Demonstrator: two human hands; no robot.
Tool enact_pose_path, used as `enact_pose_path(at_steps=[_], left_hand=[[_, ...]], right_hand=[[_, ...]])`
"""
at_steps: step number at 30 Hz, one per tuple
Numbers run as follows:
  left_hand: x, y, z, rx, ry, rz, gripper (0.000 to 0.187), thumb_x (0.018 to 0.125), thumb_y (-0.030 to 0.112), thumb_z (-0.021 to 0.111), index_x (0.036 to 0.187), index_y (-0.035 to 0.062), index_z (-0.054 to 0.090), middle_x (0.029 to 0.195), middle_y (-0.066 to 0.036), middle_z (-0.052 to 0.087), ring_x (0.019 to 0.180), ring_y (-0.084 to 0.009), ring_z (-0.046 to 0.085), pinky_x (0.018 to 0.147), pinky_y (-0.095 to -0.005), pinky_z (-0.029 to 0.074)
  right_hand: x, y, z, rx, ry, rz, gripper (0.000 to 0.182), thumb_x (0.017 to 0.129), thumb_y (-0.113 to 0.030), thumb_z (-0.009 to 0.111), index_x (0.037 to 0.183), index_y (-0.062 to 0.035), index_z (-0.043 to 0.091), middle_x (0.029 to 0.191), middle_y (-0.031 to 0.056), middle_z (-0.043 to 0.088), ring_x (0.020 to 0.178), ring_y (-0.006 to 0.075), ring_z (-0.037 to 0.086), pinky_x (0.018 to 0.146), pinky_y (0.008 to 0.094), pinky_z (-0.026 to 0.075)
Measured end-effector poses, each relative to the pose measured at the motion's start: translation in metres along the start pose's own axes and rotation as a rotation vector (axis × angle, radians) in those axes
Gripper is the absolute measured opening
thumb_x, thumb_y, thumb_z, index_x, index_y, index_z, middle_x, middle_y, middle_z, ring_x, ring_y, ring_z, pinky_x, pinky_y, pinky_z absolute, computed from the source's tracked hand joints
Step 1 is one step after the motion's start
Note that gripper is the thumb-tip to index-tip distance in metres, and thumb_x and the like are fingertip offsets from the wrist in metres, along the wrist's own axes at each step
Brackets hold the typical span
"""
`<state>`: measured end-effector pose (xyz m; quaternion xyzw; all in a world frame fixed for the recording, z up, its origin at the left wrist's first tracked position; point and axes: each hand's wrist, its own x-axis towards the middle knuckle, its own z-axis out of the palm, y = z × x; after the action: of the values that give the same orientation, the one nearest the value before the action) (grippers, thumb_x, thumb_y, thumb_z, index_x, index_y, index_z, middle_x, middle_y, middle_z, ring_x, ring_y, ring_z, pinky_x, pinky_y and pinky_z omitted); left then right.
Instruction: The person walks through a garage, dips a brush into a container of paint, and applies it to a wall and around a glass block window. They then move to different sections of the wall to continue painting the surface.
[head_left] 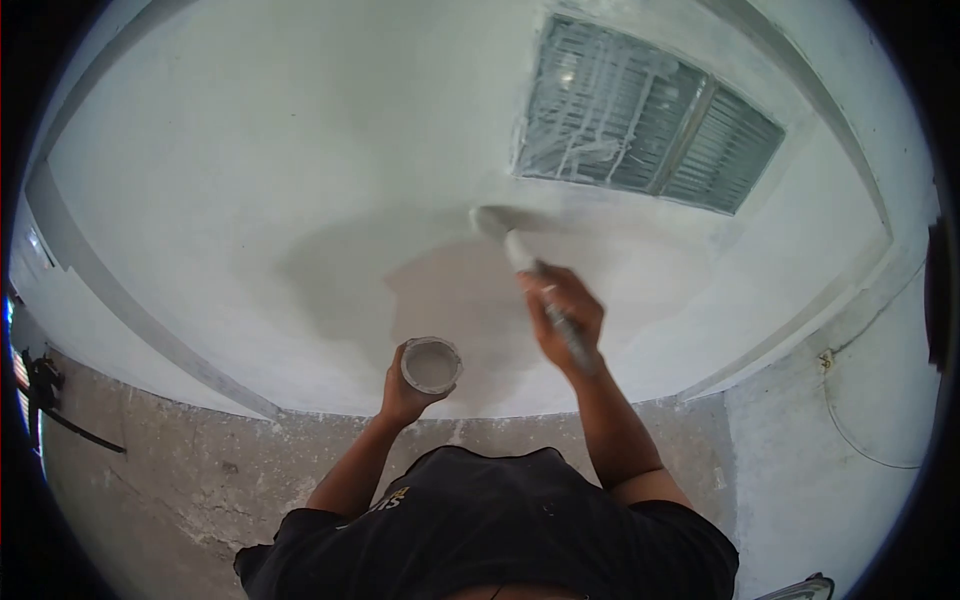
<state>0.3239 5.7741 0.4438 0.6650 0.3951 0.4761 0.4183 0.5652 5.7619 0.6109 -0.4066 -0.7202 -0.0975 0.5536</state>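
Note:
My left hand [401, 393] is wrapped round a round, paint-smeared container [432, 365], held low in front of the wall with its open top facing up and greyish-white content inside. My right hand [567, 314] grips the handle of a paintbrush [520, 250]. The brush's pale head points up and left and lies at the surface of the white wall [300, 150], below the window; whether it presses on the wall I cannot tell exactly. Shadows of the arms and body fall on the wall around both hands.
A louvred window [620, 110] streaked with white paint is at the upper right. The rough, stained concrete floor [200, 470] runs below the wall. A thin cable [845, 435] hangs at the right, and a dark object [45, 380] stands at the far left.

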Motion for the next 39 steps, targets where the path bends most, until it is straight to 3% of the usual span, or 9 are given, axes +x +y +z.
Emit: enact_pose_path(at_steps=[3, 5, 8, 12, 15, 22, 31, 34, 39], left_hand=[[-0.009, -0.004, 0.021, 0.052, 0.011, -0.018, 0.08, 0.062, 0.019, 0.093, 0.126, 0.0027, 0.047, 0.116, -0.016, 0.066, 0.11, -0.0283, 0.065, 0.094, -0.0397, 0.051], [-0.018, 0.004, 0.03, 0.074, 0.03, -0.057, 0.079, 0.063, 0.019, 0.093, 0.126, 0.0025, 0.047, 0.117, -0.015, 0.066, 0.11, -0.0275, 0.064, 0.094, -0.04, 0.051], [-0.025, 0.013, 0.036, 0.099, 0.031, -0.062, 0.079, 0.063, 0.018, 0.093, 0.125, 0.0027, 0.047, 0.117, -0.015, 0.066, 0.11, -0.0267, 0.064, 0.094, -0.0398, 0.051], [-0.037, 0.021, 0.046, 0.061, 0.121, -0.083, 0.082, 0.061, 0.018, 0.094, 0.127, 0.0026, 0.047, 0.116, -0.014, 0.066, 0.109, -0.0254, 0.064, 0.094, -0.0383, 0.051], [-0.045, 0.025, 0.042, 0.119, 0.212, -0.112, 0.081, 0.061, 0.017, 0.094, 0.126, 0.0032, 0.047, 0.114, -0.014, 0.066, 0.108, -0.0246, 0.064, 0.093, -0.0386, 0.051], [-0.062, 0.004, 0.056, 0.027, 0.431, -0.212, 0.079, 0.06, 0.014, 0.093, 0.124, 0.004, 0.049, 0.115, -0.012, 0.063, 0.109, -0.0241, 0.062, 0.095, -0.0382, 0.049], [-0.073, -0.077, 0.051, 0.06, 0.683, -0.355, 0.081, 0.06, 0.013, 0.094, 0.126, 0.0003, 0.047, 0.115, -0.015, 0.064, 0.107, -0.0276, 0.063, 0.094, -0.0402, 0.049], [-0.082, -0.095, 0.032, 0.076, 0.649, -0.397, 0.09, 0.06, 0.017, 0.095, 0.131, -0.0031, 0.043, 0.117, -0.018, 0.063, 0.109, -0.0298, 0.062, 0.095, -0.0416, 0.049], [-0.091, -0.103, -0.011, 0.194, 0.532, -0.357, 0.089, 0.06, 0.018, 0.094, 0.13, -0.0021, 0.044, 0.117, -0.018, 0.063, 0.111, -0.0302, 0.062, 0.095, -0.0422, 0.049]], right_hand=[[-0.005, 0.031, -0.042, -0.117, 0.24, 0.162, 0.013, 0.093, -0.013, 0.066, 0.098, -0.0022, 0.073, 0.097, 0.0143, 0.072, 0.086, 0.0271, 0.071, 0.077, 0.0349, 0.055], [-0.014, 0.047, -0.069, -0.01, 0.407, 0.246, 0.01, 0.093, -0.001, 0.063, 0.099, 0.0044, 0.068, 0.102, 0.0163, 0.069, 0.098, 0.0243, 0.067, 0.089, 0.0343, 0.052], [-0.021, 0.048, -0.101, -0.065, 0.482, 0.24, 0.009, 0.093, 0.003, 0.06, 0.1, 0.0043, 0.066, 0.098, 0.015, 0.067, 0.092, 0.0252, 0.066, 0.082, 0.0349, 0.054], [-0.024, 0.048, -0.113, -0.413, 0.44, -0.036, 0.016, 0.09, 0.008, 0.059, 0.101, 0.0006, 0.068, 0.095, 0.0158, 0.063, 0.088, 0.0286, 0.066, 0.075, 0.036, 0.056], [-0.026, 0.051, -0.074, -0.402, 0.323, 0.044, 0.026, 0.084, 0.01, 0.063, 0.102, -0.0059, 0.073, 0.098, 0.0178, 0.061, 0.091, 0.0328, 0.066, 0.076, 0.0386, 0.056], [0.019, 0.073, 0.014, -0.203, 0.088, -0.219, 0.028, 0.078, 0.004, 0.069, 0.101, -0.0108, 0.076, 0.102, 0.0171, 0.059, 0.099, 0.0357, 0.066, 0.078, 0.0399, 0.057], [0.038, 0.123, 0.04, -0.042, -0.712, -0.201, 0.037, 0.07, -0.005, 0.071, 0.106, -0.013, 0.07, 0.109, 0.0135, 0.06, 0.095, 0.0305, 0.063, 0.076, 0.0408, 0.055], [0.078, 0.132, 0.033, -0.081, -0.637, -0.205, 0.019, 0.081, 0.0, 0.068, 0.096, -0.0097, 0.074, 0.093, 0.011, 0.063, 0.083, 0.0278, 0.066, 0.071, 0.0344, 0.055], [0.193, 0.058, -0.025, -0.158, -0.334, -0.297, 0.02, 0.084, 0.006, 0.066, 0.097, -0.008, 0.074, 0.097, 0.0112, 0.068, 0.087, 0.0221, 0.068, 0.073, 0.032, 0.054]])
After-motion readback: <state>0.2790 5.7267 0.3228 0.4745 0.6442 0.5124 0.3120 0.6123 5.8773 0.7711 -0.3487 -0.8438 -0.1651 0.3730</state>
